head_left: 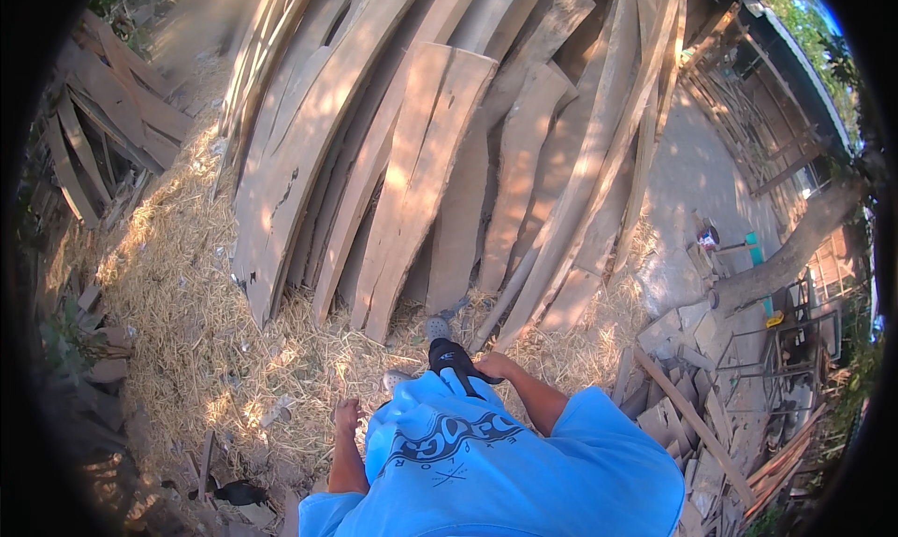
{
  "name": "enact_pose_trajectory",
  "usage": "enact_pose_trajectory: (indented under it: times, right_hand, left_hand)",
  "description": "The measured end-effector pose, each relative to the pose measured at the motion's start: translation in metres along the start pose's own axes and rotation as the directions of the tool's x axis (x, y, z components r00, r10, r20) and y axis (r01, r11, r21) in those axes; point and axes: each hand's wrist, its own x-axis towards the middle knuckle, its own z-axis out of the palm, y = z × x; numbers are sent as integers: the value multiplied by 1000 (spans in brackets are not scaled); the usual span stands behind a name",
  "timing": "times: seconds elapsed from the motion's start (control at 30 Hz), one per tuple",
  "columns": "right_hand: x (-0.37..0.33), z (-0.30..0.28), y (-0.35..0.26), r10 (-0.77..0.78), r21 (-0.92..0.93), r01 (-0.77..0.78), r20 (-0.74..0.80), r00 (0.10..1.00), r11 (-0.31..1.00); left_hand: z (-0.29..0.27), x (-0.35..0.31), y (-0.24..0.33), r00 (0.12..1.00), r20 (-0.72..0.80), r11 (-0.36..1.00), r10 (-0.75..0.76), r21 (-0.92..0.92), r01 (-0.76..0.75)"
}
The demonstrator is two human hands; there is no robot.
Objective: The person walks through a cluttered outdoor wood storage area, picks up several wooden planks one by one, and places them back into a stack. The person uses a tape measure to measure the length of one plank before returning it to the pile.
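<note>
Two bare limbs are in view, neither seen to carry timber. The left hand [347, 415], lower centre of the frame, hangs above the straw [206, 303]; its fingers look partly curled, but whether that grip is pressed together cannot be told. The right hand [494, 365], further right, is beside black cloth [452, 357] at the wearer's leg; its fingers are largely hidden, so I cannot tell whether this grip pinches the cloth or merely rests there.

The nearest timber is a group of long planks [529, 144] filling the upper centre, lower ends at the straw just ahead of the grey clog [437, 328]. The foremost split plank [426, 191] shows a dark lengthwise crack. In my judgement the boards are stiff, heavy and rough rather than slippery; the cracked one may open further if twisted. Hold is best taken on both long edges, supporting either side of the crack.

Surface: loose straw, uneven, likely poor footing. Surroundings: an outdoor yard in dappled light, with a second wood pile [122, 107] at upper left, a tree trunk [795, 247] slanting at right, and wood scraps [669, 425] at lower right
</note>
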Motion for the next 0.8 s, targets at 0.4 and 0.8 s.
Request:
enact_pose_trajectory:
  times: [0.4,0.8]
  right_hand:
    - [-1,-4,-7,20,-24,-19,29,999,1000]
    - [17,6,11,3,-77,1,54,999,997]
  left_hand:
    - [-1,7,0,1000,-4,1000,-9,7,9]
    - [2,9,-6,1000,6,1000,-9,-11,9]
